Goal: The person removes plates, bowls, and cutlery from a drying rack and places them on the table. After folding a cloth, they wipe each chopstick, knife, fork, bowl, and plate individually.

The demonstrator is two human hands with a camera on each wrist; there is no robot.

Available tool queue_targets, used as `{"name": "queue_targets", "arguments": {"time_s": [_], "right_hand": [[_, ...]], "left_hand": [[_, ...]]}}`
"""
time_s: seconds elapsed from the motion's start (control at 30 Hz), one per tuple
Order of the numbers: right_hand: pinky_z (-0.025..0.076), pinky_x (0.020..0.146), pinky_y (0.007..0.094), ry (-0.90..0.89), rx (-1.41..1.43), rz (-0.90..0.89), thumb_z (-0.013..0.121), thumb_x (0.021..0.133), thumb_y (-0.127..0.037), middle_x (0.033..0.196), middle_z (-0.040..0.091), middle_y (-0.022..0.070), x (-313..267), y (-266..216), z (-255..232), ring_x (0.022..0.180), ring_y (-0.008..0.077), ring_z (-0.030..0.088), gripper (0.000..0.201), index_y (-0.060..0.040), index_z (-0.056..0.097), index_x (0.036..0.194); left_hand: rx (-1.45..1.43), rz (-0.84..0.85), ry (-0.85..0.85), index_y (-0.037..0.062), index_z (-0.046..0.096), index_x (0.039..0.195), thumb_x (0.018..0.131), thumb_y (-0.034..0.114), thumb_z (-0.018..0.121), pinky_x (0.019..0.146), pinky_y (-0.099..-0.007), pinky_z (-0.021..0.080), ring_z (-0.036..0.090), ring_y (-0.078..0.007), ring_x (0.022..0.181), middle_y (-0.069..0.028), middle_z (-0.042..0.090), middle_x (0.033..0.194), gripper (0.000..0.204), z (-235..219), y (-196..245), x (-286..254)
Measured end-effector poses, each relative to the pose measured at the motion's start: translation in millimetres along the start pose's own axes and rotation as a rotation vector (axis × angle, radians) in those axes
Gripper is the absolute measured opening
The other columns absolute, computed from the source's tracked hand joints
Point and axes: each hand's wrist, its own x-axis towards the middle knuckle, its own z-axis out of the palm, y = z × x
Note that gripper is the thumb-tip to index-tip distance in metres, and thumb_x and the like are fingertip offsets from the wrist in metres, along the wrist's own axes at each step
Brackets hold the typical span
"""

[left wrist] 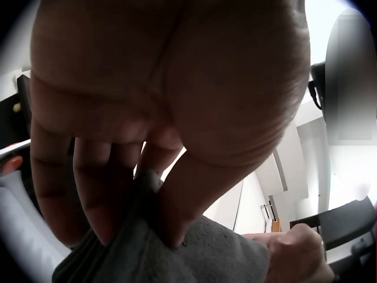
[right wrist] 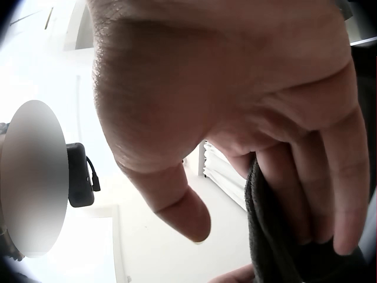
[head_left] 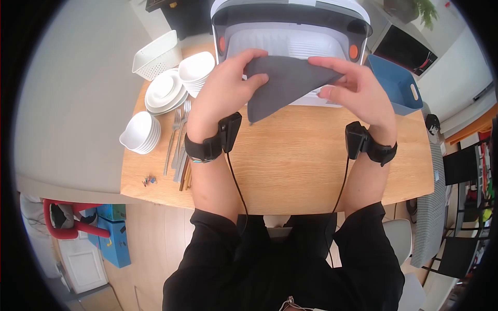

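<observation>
A folded dark grey cloth [head_left: 282,85] hangs between both hands, over the front of a white dish-drying machine with a dark visor [head_left: 290,15]. My left hand [head_left: 225,85] pinches its upper left part between thumb and fingers; the left wrist view shows the cloth [left wrist: 194,253] bunched under the fingertips. At the cloth's right end, my right hand [head_left: 360,90] holds it between the forefinger and the other fingers. Its thumb [right wrist: 185,215] stands apart from the cloth in the right wrist view. One cloth corner points down, above the wooden table [head_left: 290,160].
Left on the table are stacked white plates [head_left: 166,93], bowls [head_left: 196,70], more bowls [head_left: 140,132], forks [head_left: 174,129], chopsticks [head_left: 185,173] and tiny colourful pieces [head_left: 149,180]. A white basket [head_left: 158,54] stands behind them. A blue bin [head_left: 397,85] is at the right.
</observation>
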Motion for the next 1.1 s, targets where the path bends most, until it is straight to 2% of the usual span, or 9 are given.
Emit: {"name": "queue_targets", "arguments": {"time_s": [0.1, 0.2, 0.3, 0.37, 0.5, 0.7, 0.8, 0.93, 1.1], "right_hand": [[0.05, 0.068, 0.022, 0.031, -0.025, 0.039, 0.065, 0.084, -0.005, 0.098, 0.068, 0.008, -0.5, -10.6, 9.3, 0.079, 0.0082, 0.064, 0.039, 0.0037, 0.06, 0.122], [0.048, 0.061, 0.0247, 0.194, -0.283, 0.074, 0.072, 0.08, -0.018, 0.078, 0.068, 0.0071, 3.2, -12.6, 11.0, 0.069, 0.011, 0.063, 0.029, -0.0005, 0.069, 0.103], [0.048, 0.059, 0.0247, 0.235, -0.24, 0.156, 0.071, 0.082, -0.021, 0.072, 0.066, 0.0076, 6.4, -12.3, 8.8, 0.063, 0.0115, 0.061, 0.025, -0.0002, 0.068, 0.095], [0.047, 0.057, 0.025, 0.233, -0.172, 0.307, 0.071, 0.083, -0.022, 0.065, 0.062, 0.0042, 11.1, -11.0, 3.5, 0.059, 0.0112, 0.059, 0.023, -0.0004, 0.066, 0.089], [0.046, 0.057, 0.0248, 0.318, -0.099, 0.283, 0.07, 0.083, -0.026, 0.064, 0.058, 0.0019, 23.5, 22.7, -2.6, 0.058, 0.0117, 0.057, 0.026, -0.0013, 0.065, 0.088], [0.054, 0.074, 0.0356, 0.275, 0.567, 0.097, 0.062, 0.091, -0.039, 0.105, 0.061, 0.0067, 31.7, 40.2, 11.0, 0.088, 0.0161, 0.06, 0.041, -0.0049, 0.059, 0.113], [0.052, 0.086, 0.0408, -0.051, 0.981, 0.116, 0.065, 0.092, -0.031, 0.124, 0.056, 0.0092, 31.0, 42.5, 30.0, 0.112, 0.0197, 0.056, 0.051, -0.0046, 0.048, 0.132], [0.05, 0.085, 0.032, 0.072, 0.902, 0.082, 0.068, 0.091, -0.028, 0.122, 0.056, 0.0049, 38.5, 19.7, 73.5, 0.111, 0.0161, 0.055, 0.054, -0.0031, 0.046, 0.134], [0.049, 0.087, 0.0292, 0.298, 0.975, 0.033, 0.064, 0.093, -0.024, 0.12, 0.056, 0.0051, 40.9, 19.8, 83.0, 0.109, 0.0141, 0.055, 0.048, -0.0026, 0.046, 0.132]], "left_hand": [[0.093, -0.007, -0.001, 0.0026, 0.059, 0.119, 0.089, 0.013, 0.065, 0.082, -0.0273, 0.048, 0.059, -0.014, 0.095, -0.0067, 0.064, 0.107, 0.032, 1.6, 3.8, -2.9], [0.337, 0.093, 0.093, 0.0014, 0.059, 0.113, 0.09, 0.016, 0.064, 0.08, -0.0278, 0.048, 0.059, -0.0137, 0.092, -0.0038, 0.065, 0.1, 0.028, 7.4, -7.9, -1.9], [0.039, 0.196, 0.147, 0.0033, 0.06, 0.113, 0.092, 0.02, 0.063, 0.077, -0.0286, 0.047, 0.058, -0.0118, 0.089, -0.0032, 0.064, 0.095, 0.027, 9.6, -20.8, 8.1], [-0.413, -0.057, -0.026, 0.0059, 0.059, 0.114, 0.095, 0.024, 0.06, 0.075, -0.0272, 0.047, 0.057, -0.0105, 0.087, -0.0031, 0.063, 0.095, 0.027, 12.8, -17.0, 12.7], [-0.5, -0.153, 0.038, 0.0078, 0.052, 0.124, 0.098, 0.025, 0.056, 0.073, -0.0246, 0.045, 0.057, -0.0108, 0.085, -0.006, 0.063, 0.095, 0.032, 24.7, -10.5, 16.7], [-0.435, 0.0, 0.213, 0.0058, 0.046, 0.13, 0.099, 0.025, 0.054, 0.073, -0.0263, 0.046, 0.055, -0.0127, 0.086, -0.009, 0.059, 0.094, 0.038, 33.6, -9.1, 21.6], [-0.441, 0.072, 0.29, 0.0033, 0.043, 0.132, 0.098, 0.024, 0.053, 0.076, -0.0295, 0.046, 0.055, -0.0164, 0.087, -0.0117, 0.058, 0.094, 0.04, 39.3, -3.4, 22.5], [-0.287, 0.193, 0.401, 0.0073, 0.036, 0.139, 0.099, 0.023, 0.053, 0.09, -0.0299, 0.046, 0.056, -0.0217, 0.108, -0.0177, 0.057, 0.116, 0.046, 58.0, 0.4, 28.1], [-0.285, 0.21, 0.437, 0.0044, 0.031, 0.142, 0.098, 0.022, 0.054, 0.088, -0.0315, 0.047, 0.057, -0.0238, 0.108, -0.0199, 0.057, 0.119, 0.053, 59.5, 4.5, 26.6]]}}
